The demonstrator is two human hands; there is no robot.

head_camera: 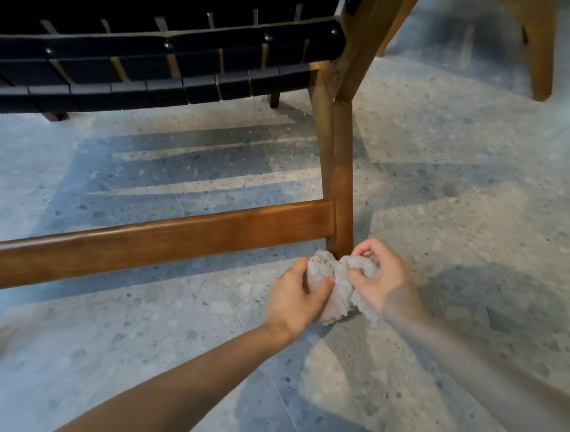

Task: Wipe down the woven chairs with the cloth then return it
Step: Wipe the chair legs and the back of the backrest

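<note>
Grey, fluffy and well crumpled, the cloth (335,290) is bunched between both hands, low down near the terrazzo floor (115,331). The left hand (295,298) grips one half of it, with the fingers curled round the far side of the wad and the thumb pressed across the front. The right hand (382,274) grips the other half, its fingers curled inward and pinching a fold. So the fabric is clamped from both sides, and it puckers into a deep crease between the two sets of fingertips. It has a thick, nubbly pile like towelling, pale grey all over, with no pattern showing. A loose flap trails back from the fingers toward the wrists, but I can't tell whether it touches the tiles. Just beyond the fingertips, the top of the bundle is right up against the foot of the brown wooden chair leg (340,177). It looks to be touching the leg, with the knuckles of both hands flanking it. A glossy wooden rail (149,243) joins that leg and runs off to the left, beyond the left fingers. Well beyond both hands is the woven seat (148,63), made of black straps crossed over a wooden frame and pinned with dark studs. A second chair (536,42) stands well apart, far beyond the right fingers. The right forearm is blurred and ghostly.
</note>
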